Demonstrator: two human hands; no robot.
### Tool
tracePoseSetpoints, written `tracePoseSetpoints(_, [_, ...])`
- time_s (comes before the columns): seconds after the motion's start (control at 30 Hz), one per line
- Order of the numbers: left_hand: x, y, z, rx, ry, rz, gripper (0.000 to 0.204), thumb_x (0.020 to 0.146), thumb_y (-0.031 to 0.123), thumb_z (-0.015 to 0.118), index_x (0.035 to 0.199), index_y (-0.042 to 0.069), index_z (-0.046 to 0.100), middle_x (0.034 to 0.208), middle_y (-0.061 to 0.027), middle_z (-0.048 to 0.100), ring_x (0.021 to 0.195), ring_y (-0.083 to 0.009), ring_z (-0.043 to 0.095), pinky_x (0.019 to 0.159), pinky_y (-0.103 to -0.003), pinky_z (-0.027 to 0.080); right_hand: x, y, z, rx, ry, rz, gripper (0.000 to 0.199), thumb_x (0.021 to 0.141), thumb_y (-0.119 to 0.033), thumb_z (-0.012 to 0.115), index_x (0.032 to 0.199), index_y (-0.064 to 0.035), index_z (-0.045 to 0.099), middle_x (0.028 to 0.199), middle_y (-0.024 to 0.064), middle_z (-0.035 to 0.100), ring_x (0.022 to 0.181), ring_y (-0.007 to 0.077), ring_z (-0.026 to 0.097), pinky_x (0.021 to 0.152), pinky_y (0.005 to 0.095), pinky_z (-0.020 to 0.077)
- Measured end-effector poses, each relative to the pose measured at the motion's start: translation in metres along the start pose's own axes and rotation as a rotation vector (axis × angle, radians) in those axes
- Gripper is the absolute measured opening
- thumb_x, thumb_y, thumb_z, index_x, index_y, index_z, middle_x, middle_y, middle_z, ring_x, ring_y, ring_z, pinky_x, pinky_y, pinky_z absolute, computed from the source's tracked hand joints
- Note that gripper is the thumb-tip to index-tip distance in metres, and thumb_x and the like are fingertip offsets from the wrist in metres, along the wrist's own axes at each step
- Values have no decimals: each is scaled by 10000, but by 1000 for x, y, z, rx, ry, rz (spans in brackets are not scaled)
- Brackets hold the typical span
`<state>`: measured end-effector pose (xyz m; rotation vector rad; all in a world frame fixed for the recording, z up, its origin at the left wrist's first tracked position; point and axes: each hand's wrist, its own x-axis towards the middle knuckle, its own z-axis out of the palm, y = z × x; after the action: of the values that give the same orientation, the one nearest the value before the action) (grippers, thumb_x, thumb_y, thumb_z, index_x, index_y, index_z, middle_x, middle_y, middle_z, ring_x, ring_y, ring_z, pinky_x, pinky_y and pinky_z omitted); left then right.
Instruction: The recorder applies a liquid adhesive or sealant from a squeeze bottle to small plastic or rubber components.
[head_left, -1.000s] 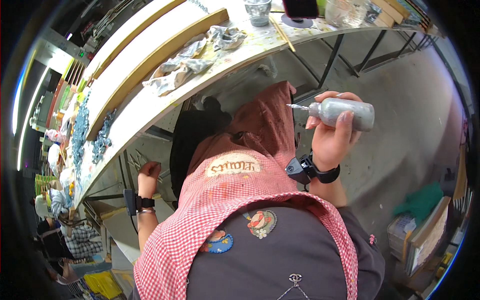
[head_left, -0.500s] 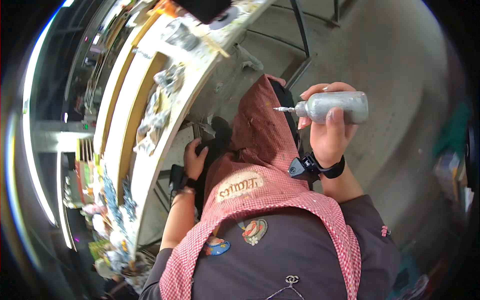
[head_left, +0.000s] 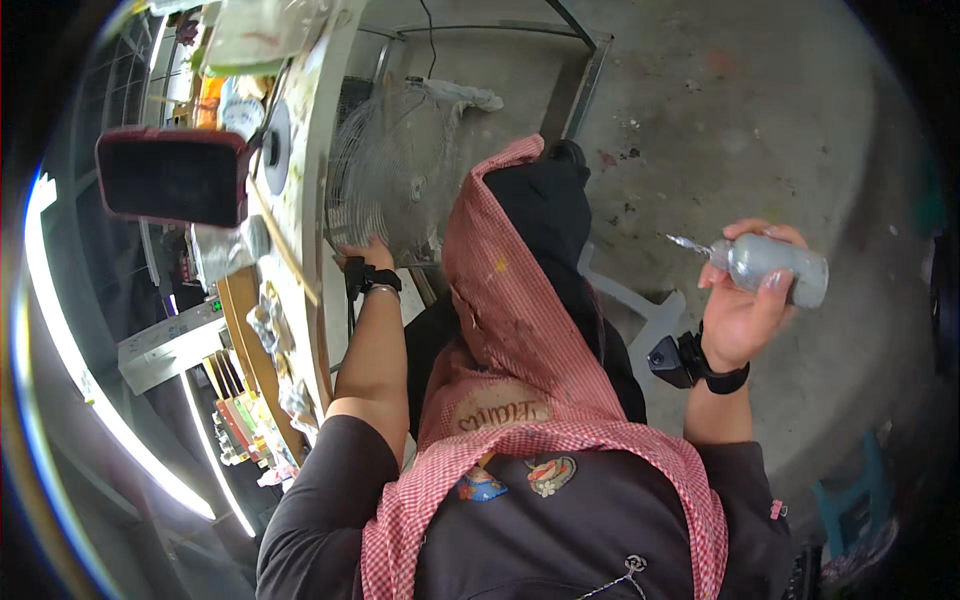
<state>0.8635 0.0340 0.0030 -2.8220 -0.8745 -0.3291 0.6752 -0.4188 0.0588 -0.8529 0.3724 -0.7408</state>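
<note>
Item: grey squeeze bottle [head_left: 775,268], soft-sided, with a fine metal needle tip that points left toward the person's lap. It is held off the right of the red checked apron [head_left: 520,330], in the air over the concrete floor [head_left: 720,110], and touches nothing but the hand.

Right hand [head_left: 745,300]: closed round the grey squeeze bottle, fingers wrapped over its top, thumb beneath, palm turned up. A black wrist device [head_left: 685,362] sits just under it.

Left hand [head_left: 365,255]: reached out to the left of the red checked apron, at the guard of a wire-cage fan [head_left: 395,175] beside the workbench [head_left: 310,150]. Fingers lie against or just at the guard; how far they are curled cannot be told, and nothing is seen held in them. A dark band circles the wrist.

Surroundings: the workbench edge runs up the left of the red checked apron, carrying crumpled rags [head_left: 230,250] and paint-marked clutter; a dark red-edged rectangular object [head_left: 175,175] stands out beyond it.

Handling note, as a judgement: the bottle looks pliable, so a light, even grip should keep the contents from weeping out of the needle. Keeping the tip level or slightly raised, and clear of the apron cloth, would guard against drips and snags. The left hand is best kept on the outside of the guard, fingers out of the wires.
</note>
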Motion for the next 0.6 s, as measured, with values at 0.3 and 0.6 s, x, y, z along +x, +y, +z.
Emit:
tracePoseSetpoints(0.3, [86, -15, 45, -496, 241, -78, 646, 860, 383, 402, 1318, -17, 184, 1367, -223, 172, 1273, -333, 174, 1037, -424, 184, 1, 27, -2, -91, 106, 74, 433, 821, -399, 491, 1045, -41, 396, 885, 166, 493, 515, 139, 459, 427, 247, 407])
tracePoseSetpoints(0.6, [105, -14, 7, -172, 196, 40, 684, 858, 491, 316, 1308, -18, 231, 1353, -183, 259, 1269, -322, 199, 1034, -459, 141, -6, 32, -9, -188, 219, 177, 450, 814, -435, 454, 1035, -51, 377, 823, 184, 503, 605, 189, 498, 352, 229, 419])
